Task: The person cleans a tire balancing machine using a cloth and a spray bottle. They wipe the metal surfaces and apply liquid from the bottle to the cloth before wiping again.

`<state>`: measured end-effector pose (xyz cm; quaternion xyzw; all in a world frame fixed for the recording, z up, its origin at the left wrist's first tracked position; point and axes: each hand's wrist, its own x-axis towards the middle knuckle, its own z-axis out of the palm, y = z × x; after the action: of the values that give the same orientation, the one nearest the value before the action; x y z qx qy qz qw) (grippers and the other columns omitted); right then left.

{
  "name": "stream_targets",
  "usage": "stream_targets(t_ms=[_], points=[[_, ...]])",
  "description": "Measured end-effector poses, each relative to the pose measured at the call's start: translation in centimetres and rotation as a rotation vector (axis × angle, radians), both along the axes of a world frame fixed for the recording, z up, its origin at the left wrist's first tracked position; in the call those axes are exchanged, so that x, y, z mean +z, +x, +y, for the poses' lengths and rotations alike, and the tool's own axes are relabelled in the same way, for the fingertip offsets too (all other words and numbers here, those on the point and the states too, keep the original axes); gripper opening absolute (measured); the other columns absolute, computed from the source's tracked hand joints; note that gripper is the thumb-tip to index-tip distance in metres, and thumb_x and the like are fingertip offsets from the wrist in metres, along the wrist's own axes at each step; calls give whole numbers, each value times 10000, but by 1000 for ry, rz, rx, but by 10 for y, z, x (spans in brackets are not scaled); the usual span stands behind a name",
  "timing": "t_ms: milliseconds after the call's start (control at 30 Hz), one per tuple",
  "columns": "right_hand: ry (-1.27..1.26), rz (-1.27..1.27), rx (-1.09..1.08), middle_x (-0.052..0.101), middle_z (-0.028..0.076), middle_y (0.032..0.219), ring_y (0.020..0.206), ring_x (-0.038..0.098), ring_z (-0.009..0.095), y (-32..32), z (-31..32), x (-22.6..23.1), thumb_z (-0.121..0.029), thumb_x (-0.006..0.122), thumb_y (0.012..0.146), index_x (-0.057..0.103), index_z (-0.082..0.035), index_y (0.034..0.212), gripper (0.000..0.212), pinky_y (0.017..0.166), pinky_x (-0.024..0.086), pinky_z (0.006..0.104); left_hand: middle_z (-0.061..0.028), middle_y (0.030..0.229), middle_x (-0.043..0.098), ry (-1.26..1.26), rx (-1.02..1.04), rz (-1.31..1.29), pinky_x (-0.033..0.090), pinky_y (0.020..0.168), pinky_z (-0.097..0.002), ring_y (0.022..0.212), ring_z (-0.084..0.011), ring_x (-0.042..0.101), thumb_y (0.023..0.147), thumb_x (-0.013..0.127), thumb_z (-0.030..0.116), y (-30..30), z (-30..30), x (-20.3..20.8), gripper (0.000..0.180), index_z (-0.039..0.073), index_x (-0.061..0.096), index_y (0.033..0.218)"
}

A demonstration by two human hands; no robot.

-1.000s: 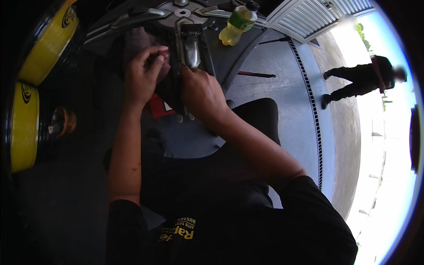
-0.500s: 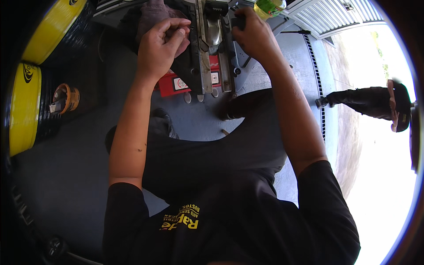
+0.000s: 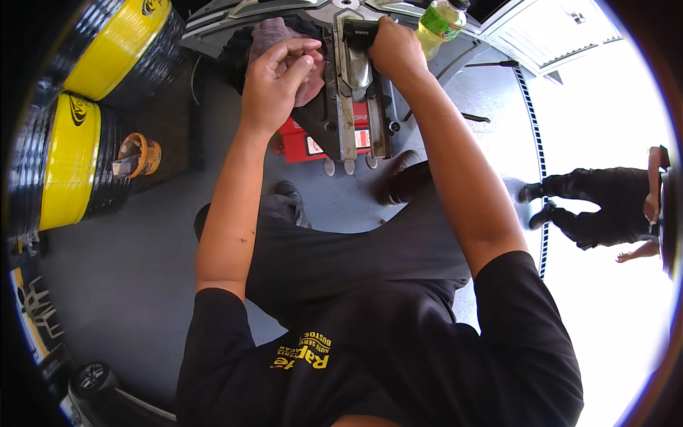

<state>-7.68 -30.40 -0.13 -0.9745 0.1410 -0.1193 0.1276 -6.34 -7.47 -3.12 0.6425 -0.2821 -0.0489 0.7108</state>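
Note:
My left hand (image 3: 274, 89) is raised beside a metal clamping fixture (image 3: 346, 117), fingers loosely bent and the thumb apart from the index finger, with nothing seen between them. A crumpled mauve cloth (image 3: 309, 89) lies behind and beside that hand. At the fixture's far end my right hand (image 3: 398, 51) is closed at the side of a dark block (image 3: 358, 32), its fingertips partly hidden. A rounded, shiny metal piece (image 3: 358, 72) sits between the fixture's rails, just nearer than the block.
A bottle of yellow-green liquid (image 3: 441, 25) stands beyond my right hand. Below the fixture is a red box (image 3: 295, 146). Yellow-and-black wrapped stacks (image 3: 70, 160) and an orange bucket (image 3: 148, 155) are at left. Another person (image 3: 605, 206) stands at right, near a floor grate (image 3: 530, 128).
My right hand has moved left toward the fixture with the dark block, now against its far end. My left hand keeps its bent pose. The view has shifted, and the other person has stepped.

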Motion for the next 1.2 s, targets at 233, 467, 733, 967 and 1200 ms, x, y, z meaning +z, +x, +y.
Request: stream_targets(t_ms=[233,467,733,967,1200], points=[[89,-54,69,742,275,1106,1048,736,417,-9,3,-12,-104,641,892,753,2,1071,235,907,601,481,-40,1139,753,143,79,-18,518,857,-253,1018,-93,685,1024,649,140,-16,14,21,273,59,719,1275],[166,-76,91,743,276,1099,1061,721,437,-13,-2,-15,-107,664,840,754,12,1059,265,949,576,509,-9,1114,757,213,76,-19,530,821,-255,979,-74,674,1027,644,144,-33,-5,36,264,69,733,1264],[151,-69,69,747,248,1146,1093,716,427,-5,-6,-28,-152,674,860,768,-11,1054,257,964,572,494,-7,1114,755,294,114,-31,522,835,-251,965,-75,670,1031,637,147,-44,2,51,259,84,731,1263],[102,-116,252,694,318,1226,1225,646,463,-3,-28,-31,-158,673,893,685,56,1187,364,1031,547,502,-25,1133,754,330,197,-75,529,868,-262,1005,-97,683,1029,648,137,-50,16,67,257,68,717,1266],[186,-390,416,615,217,1282,1051,664,404,-61,43,51,-296,723,946,630,-91,1430,534,942,539,493,-124,1425,630,1124,620,-678,520,1039,-513,1284,-386,596,935,710,364,-39,28,9,377,132,756,1229]])
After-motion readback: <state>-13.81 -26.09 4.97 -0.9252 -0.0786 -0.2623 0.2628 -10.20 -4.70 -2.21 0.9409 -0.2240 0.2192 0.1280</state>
